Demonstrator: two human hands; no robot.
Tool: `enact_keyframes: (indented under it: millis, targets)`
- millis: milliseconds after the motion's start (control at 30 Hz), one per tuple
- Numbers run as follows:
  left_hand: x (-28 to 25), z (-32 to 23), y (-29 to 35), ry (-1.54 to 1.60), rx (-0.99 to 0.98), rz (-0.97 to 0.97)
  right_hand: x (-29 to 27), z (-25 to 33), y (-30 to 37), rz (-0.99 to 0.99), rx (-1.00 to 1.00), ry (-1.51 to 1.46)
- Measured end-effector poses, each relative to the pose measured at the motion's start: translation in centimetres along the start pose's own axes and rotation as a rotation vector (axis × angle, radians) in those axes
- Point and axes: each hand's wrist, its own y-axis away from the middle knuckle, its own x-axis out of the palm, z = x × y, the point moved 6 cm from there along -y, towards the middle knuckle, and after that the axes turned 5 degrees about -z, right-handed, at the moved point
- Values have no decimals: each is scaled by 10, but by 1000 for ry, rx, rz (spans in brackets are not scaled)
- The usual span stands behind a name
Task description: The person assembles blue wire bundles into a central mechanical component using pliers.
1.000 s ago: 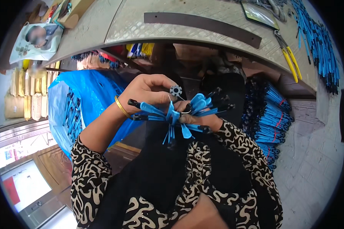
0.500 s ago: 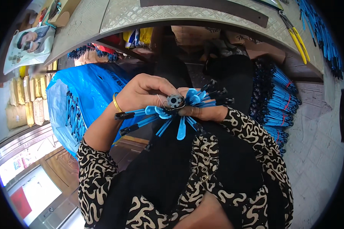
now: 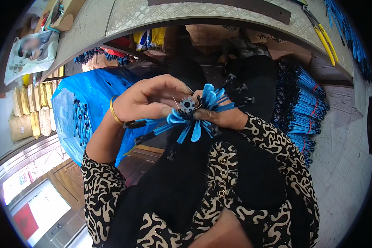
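In front of my lap, my right hand (image 3: pixel 223 116) grips what looks like an umbrella frame, its thumb pressed just below the grey toothed hub (image 3: pixel 187 105). Bright blue ribs (image 3: pixel 196 131) with black jointed ends fan out around this hub. A thin wire shows at the hub, and its full run is hard to follow. My left hand (image 3: pixel 146 99), with a gold bangle at the wrist, curves round the hub's left side. Its thumb and fingers stand apart, the thumb tip close to the hub and the blue ribs. The left fingertips are partly hidden behind the hub.
A patterned worktable (image 3: pixel 169 14) curves across the far side, with yellow-handled pliers (image 3: pixel 326 43) at its right. Bundles of blue ribs (image 3: pixel 304 107) are stacked at the right. A blue plastic bag (image 3: pixel 95 89) of similar parts stands at the left, near wrapped packages (image 3: pixel 35 101).
My left thumb and fingers have spread away from the hub they were pinching, and the left hand has shifted slightly left. The hub has tilted and risen slightly in my right hand.
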Motion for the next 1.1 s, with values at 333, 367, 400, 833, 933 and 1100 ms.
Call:
enact_keyframes:
  millis: [333,367,400,833,933,1100]
  targets:
    - [26,-25,3,-870,539,-45,-4,-1,0,35,-130,92]
    - [26,-25,4,-904,545,-86,-4,-3,0,65,-111,83]
    - [28,-24,4,-903,546,-87,-3,-5,0,95,-91,74]
    - [28,-25,7,-802,549,-210,-7,-3,5,-29,11,-100]
    - [28,-24,6,-794,539,-182,-5,-6,5,-5,4,-33]
    - [27,-27,6,-811,608,-56,-4,-3,4,35,-36,39]
